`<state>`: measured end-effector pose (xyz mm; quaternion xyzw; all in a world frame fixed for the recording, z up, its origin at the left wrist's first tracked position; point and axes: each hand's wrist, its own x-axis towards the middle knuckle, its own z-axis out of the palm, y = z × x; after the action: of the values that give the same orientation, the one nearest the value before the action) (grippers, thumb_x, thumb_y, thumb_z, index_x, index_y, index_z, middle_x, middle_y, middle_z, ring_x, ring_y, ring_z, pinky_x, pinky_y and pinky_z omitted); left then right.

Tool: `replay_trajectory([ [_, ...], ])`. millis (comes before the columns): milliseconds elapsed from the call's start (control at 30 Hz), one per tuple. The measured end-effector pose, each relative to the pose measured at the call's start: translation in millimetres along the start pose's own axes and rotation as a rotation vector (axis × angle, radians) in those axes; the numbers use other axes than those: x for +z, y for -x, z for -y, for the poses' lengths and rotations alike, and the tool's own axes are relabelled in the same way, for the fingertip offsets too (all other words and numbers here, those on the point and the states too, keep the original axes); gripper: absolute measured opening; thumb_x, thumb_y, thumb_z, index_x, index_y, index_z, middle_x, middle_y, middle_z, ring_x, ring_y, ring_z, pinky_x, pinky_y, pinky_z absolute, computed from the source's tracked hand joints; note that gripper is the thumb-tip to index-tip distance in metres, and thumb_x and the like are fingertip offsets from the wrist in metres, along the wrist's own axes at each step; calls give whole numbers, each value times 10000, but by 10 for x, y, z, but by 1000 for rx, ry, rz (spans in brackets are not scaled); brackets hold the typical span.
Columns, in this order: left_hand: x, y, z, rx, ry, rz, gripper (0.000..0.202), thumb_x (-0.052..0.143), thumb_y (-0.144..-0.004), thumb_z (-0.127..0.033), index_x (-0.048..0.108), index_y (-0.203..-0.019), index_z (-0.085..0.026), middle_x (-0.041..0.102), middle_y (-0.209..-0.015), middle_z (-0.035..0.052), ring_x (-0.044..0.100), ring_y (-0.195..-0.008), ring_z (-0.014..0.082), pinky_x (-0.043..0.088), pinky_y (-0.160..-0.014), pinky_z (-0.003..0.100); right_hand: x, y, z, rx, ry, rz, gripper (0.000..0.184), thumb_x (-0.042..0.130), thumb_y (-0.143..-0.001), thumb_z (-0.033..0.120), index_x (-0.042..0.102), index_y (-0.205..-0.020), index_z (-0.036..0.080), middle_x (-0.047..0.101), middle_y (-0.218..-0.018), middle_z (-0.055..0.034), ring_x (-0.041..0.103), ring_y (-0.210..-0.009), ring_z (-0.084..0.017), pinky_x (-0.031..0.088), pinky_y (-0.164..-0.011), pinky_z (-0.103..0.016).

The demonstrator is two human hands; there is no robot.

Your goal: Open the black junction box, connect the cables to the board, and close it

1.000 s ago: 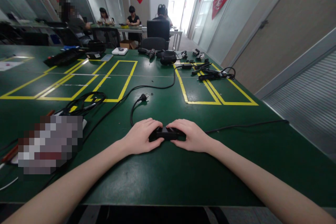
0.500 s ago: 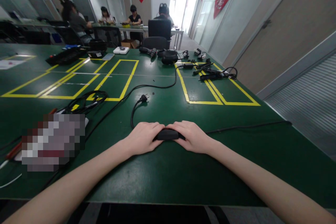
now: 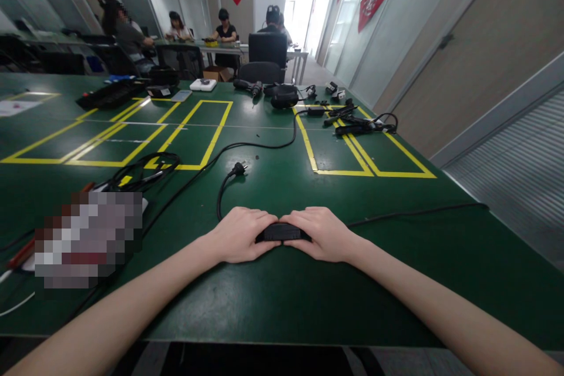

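A black power adapter (image 3: 281, 232) with an oblong body lies between my hands at the table's near middle. Around its left end my left hand (image 3: 241, 236) is closed, thumb along the near side and fingers over the far side. My right hand (image 3: 324, 235) grips the other end in the same way, the fingertips of both hands almost meeting. From behind my left hand a short cord curves up to a black two-pin plug (image 3: 239, 168) lying on the table. A black cable (image 3: 418, 212) runs off to the right from behind my right hand.
The green table (image 3: 273, 299) bears yellow tape outlines. A pixelated item (image 3: 90, 241) and coiled cables (image 3: 145, 173) lie at left. Farther back are a drill (image 3: 251, 88), a white box (image 3: 202, 84) and black cables (image 3: 361, 126). Several people sit at tables beyond.
My hands have turned the adapter slightly, so its near face looks different, and my thumbs have come closer together beneath it. The plug has shifted slightly left.
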<state>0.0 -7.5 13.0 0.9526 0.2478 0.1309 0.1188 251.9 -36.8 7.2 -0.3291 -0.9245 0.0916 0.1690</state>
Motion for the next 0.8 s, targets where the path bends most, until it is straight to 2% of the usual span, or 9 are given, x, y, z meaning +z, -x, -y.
replay_trajectory([
  [133, -1, 10, 9, 25, -9, -28, 363, 563, -1020, -508, 651, -1139, -177, 760, -950, 65, 733, -854, 232, 531, -748, 314, 2, 9, 23, 3, 9, -31, 306, 580, -1045, 416, 658, -1188, 157, 761, -951, -91, 711, -805, -229, 479, -720, -344],
  [300, -5, 4, -10, 31, -9, -5, 363, 485, -1064, -505, 649, -1063, -181, 738, -896, 54, 716, -818, 210, 519, -734, 299, 19, 7, 2, -10, -7, -38, 303, 616, -1019, 420, 663, -1193, 176, 766, -945, -86, 719, -821, -226, 486, -732, -334],
  [500, -8, 8, -6, 30, -72, -52, 392, 542, -1033, -536, 653, -1175, -187, 722, -937, 58, 713, -846, 216, 516, -715, 296, 37, 30, -11, -38, 41, -73, 316, 555, -1052, 400, 651, -1226, 154, 756, -935, -98, 708, -784, -224, 478, -697, -337],
  [600, -10, 18, 6, 15, -102, -72, 349, 541, -1039, -498, 649, -1160, -189, 707, -974, 58, 703, -849, 212, 511, -697, 296, 37, 24, -8, -19, 35, -99, 330, 560, -1051, 410, 641, -1246, 157, 759, -947, -102, 717, -801, -230, 483, -706, -333],
  [733, -18, 18, 6, 30, -118, -43, 292, 531, -1050, -444, 647, -1118, -184, 700, -900, 46, 687, -818, 208, 497, -697, 302, -11, 18, 0, 40, -182, -85, 434, 694, -961, 448, 614, -1291, 177, 754, -1075, -107, 716, -890, -235, 506, -765, -326],
  [800, -26, 11, -9, 45, -130, -40, 293, 535, -1045, -449, 650, -1100, -184, 702, -883, 48, 680, -806, 208, 488, -697, 305, -56, 30, 5, 92, -363, -48, 408, 718, -937, 433, 630, -1256, 194, 732, -995, -59, 677, -805, -193, 490, -708, -292],
])
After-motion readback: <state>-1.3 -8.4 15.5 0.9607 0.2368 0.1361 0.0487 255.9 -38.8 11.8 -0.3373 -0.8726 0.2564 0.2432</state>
